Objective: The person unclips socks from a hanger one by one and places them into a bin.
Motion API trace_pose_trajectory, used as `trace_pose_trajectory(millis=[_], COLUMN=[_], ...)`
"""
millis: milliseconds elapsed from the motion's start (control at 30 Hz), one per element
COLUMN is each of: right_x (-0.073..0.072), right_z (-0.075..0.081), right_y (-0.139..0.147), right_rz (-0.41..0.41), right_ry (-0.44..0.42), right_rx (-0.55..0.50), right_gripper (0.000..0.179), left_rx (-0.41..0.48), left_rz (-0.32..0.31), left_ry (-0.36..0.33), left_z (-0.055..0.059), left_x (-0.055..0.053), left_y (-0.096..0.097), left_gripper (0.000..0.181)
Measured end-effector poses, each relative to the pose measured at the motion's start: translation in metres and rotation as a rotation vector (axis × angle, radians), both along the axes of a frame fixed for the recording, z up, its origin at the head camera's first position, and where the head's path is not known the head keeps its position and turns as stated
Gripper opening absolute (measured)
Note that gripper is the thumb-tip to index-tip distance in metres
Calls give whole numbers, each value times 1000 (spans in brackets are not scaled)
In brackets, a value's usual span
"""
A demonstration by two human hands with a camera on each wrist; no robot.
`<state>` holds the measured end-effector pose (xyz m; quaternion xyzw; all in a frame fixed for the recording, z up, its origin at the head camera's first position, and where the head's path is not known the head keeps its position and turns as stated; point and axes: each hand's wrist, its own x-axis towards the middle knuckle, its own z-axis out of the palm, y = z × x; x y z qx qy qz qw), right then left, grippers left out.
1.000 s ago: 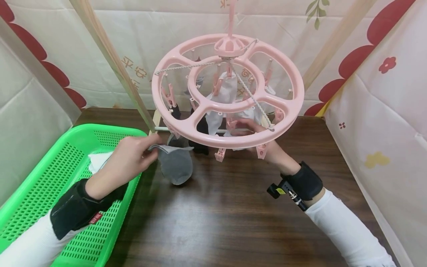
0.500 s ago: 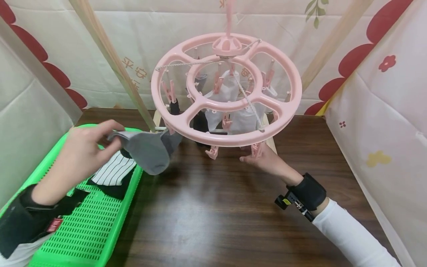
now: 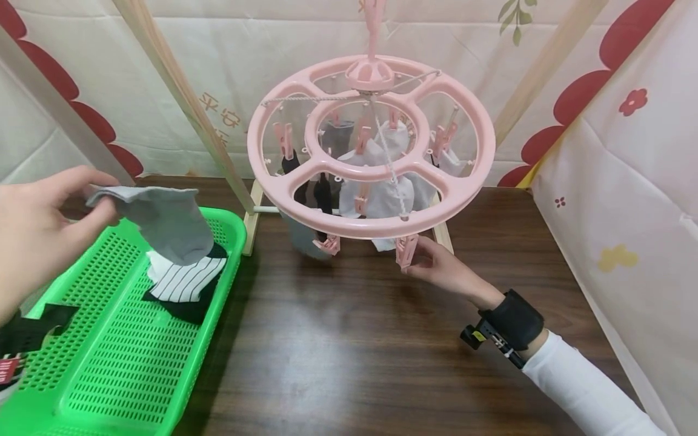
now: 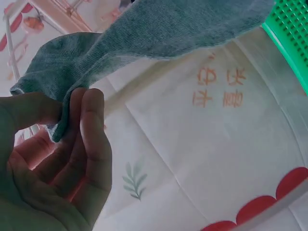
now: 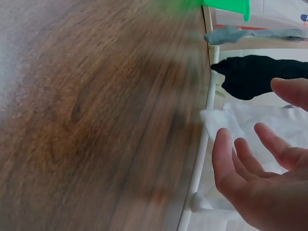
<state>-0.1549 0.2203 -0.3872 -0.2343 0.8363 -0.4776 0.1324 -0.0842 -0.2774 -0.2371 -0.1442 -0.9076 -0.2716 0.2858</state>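
My left hand pinches a grey knitted sock by its edge between thumb and fingers, and the sock droops over the green basket. In the left wrist view the sock stretches away from the fingertips. Hanging at the centre is a pink round clip hanger, with grey, black and white socks clipped below it. At its front rim my right hand is beside a pink clip. The right wrist view has this hand with loosely bent, spread fingers near a white sock; no clip shows between them.
The green basket stands at left, holding a black-and-white striped sock and a white piece. Behind the hanger rise wooden posts joined low down by a white bar. The brown tabletop spreads in front.
My left hand has moved left with the grey sock, from beside the hanger to over the basket. The hanger has turned, its front going left. My right hand has come down to the front rim.
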Motion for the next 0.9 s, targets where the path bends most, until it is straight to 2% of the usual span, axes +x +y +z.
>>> trace_pose_trajectory(millis=[67,133,167,233,267,333,400,467,500,567,667,800,900], right_x=[1,2,3,3,3,3,3,3,3,2,1,1,0], right_z=[0,-1,-1,-1,-1,0,1,4,5,8,15,24,28], right_y=[1,2,2,3,3,4,6,7,8,10,12,13,10], right_rz=[10,12,14,14,13,12,12,9,7,1,-17,-60,-85], right_ry=[-14,-26,-32,-41,-44,-33,-23,-9,6,40,102,180,365], right_rx=[0,-3,-11,-27,-34,-39,-57,-77,-84,-95,-85,-50,-5], right_gripper=[42,47,49,49,49,49,48,46,45,43,41,35,23], left_rx=[94,153,164,145,102,-64,-235,-375,-428,-455,-466,-448,-425], left_rz=[-23,-27,-23,12,23,51,48,14,6,-13,-44,-92,-126], left_ry=[-32,-53,-57,-106,-149,-275,-429,-560,-604,-669,-722,-740,-723], left_z=[-2,-4,-6,-10,-12,-19,-27,-35,-39,-46,-53,-57,-57], left_x=[-3,-7,-10,-14,-16,-19,-21,-22,-23,-25,-28,-32,-34], left_y=[-8,-16,-22,-33,-39,-51,-63,-71,-73,-72,-63,-45,-35], left_gripper=[33,42,42,29,21,8,13,18,20,25,30,33,31])
